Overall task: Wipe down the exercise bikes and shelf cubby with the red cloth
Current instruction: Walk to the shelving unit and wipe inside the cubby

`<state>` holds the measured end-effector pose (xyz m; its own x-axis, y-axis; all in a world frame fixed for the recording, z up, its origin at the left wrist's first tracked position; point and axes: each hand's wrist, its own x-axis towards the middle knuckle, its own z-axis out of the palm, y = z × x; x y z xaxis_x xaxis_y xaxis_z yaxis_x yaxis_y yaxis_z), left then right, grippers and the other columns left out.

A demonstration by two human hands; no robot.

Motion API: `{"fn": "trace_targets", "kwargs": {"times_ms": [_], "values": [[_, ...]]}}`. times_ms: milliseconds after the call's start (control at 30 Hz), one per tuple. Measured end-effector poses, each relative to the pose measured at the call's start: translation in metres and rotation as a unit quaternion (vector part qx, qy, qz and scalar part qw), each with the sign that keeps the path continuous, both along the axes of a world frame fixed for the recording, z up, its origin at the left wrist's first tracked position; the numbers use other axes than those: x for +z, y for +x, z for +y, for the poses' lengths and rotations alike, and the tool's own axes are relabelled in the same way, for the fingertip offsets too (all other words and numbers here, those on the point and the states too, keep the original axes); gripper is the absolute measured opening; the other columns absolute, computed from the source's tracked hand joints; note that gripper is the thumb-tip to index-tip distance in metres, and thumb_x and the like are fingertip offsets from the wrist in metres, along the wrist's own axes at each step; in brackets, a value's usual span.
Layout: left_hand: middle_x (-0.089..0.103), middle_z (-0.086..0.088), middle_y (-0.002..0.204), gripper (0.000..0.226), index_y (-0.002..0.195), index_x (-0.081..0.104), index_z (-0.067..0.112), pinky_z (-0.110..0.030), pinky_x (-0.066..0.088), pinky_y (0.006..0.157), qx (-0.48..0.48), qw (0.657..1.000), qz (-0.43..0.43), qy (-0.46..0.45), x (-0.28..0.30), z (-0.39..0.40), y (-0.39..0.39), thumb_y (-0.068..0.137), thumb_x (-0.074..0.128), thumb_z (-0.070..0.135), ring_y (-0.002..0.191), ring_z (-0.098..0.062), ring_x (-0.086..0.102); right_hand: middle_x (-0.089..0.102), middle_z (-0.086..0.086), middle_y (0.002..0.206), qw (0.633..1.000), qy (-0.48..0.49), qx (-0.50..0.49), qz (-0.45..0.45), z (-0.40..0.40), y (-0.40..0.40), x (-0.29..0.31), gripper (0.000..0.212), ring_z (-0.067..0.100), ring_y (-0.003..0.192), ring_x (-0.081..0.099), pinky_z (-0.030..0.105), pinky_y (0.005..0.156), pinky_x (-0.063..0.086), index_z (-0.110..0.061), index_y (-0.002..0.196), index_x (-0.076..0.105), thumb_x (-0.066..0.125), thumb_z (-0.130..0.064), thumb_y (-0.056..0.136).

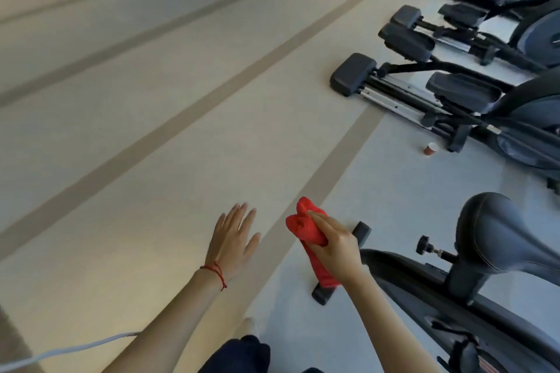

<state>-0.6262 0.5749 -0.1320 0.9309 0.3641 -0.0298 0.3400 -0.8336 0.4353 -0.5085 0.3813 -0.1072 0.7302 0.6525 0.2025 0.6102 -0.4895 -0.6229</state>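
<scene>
The right hand (336, 247) has its grip closed on the bunched red cloth (307, 233), ready for the bike saddle (497, 233) at three o'clock, while the left hand (231, 241) hangs open and empty.

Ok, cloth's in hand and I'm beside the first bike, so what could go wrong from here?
1. A small paper cup stands on the floor by the elliptical's frame; walking down the row could kick it over.
2. The red cloth is bunched in the right hand with a tail hanging loose; it could snag on the adjustment knob under the bike saddle.
3. A white cable trails along the floor beside the left arm, a possible trip hazard.
</scene>
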Motion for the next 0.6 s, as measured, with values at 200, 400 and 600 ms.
{"fn": "trace_targets", "kwargs": {"times_ms": [200,400,600], "values": [[0.034,-0.016,0.146,0.048,0.136,0.035,0.008,-0.047,0.019,0.112,0.025,1.0,0.005,-0.004,-0.006,0.05,0.027,0.094,0.04,0.031,0.138,-0.031,0.025,0.062,0.003,0.123,0.999,0.003,0.027,0.018,0.056,0.046,-0.001,0.045,0.025,0.109,0.059,0.046,0.078,0.052,-0.017,0.121,0.06,0.072,-0.014,0.079],[0.029,-0.014,0.149,0.077,0.138,0.03,0.011,-0.044,0.015,0.113,0.034,0.999,0.012,-0.003,-0.015,0.092,0.104,0.087,0.0,0.058,0.139,-0.029,0.021,0.067,0.004,0.113,0.999,0.006,0.047,-0.023,0.112,0.127,-0.006,0.048,0.026,0.099,0.064,0.043,0.071,0.055,-0.013,0.116,0.064,0.077,-0.005,0.071],[0.025,-0.012,0.151,0.05,0.14,0.027,0.013,-0.042,0.012,0.114,0.055,0.998,0.018,0.009,-0.017,0.146,0.218,0.095,0.035,0.033,0.141,-0.025,0.015,0.068,0.011,0.111,0.996,0.022,0.073,-0.038,0.166,0.244,-0.009,0.044,0.03,0.096,0.065,0.045,0.07,0.055,-0.007,0.112,0.065,0.077,-0.002,0.07]]}}
